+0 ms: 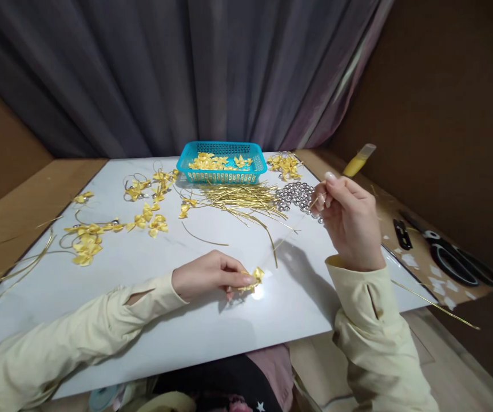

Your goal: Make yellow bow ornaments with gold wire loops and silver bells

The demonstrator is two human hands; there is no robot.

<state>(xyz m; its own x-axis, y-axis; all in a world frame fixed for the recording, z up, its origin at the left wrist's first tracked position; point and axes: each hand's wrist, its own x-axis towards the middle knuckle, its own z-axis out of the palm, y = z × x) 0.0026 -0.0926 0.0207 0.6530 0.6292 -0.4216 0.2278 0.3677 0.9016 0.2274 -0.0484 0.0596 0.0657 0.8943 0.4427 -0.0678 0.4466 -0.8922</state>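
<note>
Near the front middle of the white table, my left hand [218, 274] is closed, pinching a yellow ribbon bow [258, 276] between thumb and fingers. Raised at the right, my right hand [352, 214] is closed too, its thumb and forefinger pressed on a thin gold wire [279, 245] that slants down toward the bow. Where the wire ends at the bow cannot be made out. Beyond the hands lies a pile of gold wires [242, 196], and next to it a heap of small silver beads [293, 195], partly behind my right hand.
A blue basket [221, 178] of yellow bows stands at the back. Bows with wire loops [87, 247] lie at the left, more [287, 166] right of the basket. Black scissors [454, 260], a black clip-like tool [402, 234] and a yellow tube [358, 161] are at the right.
</note>
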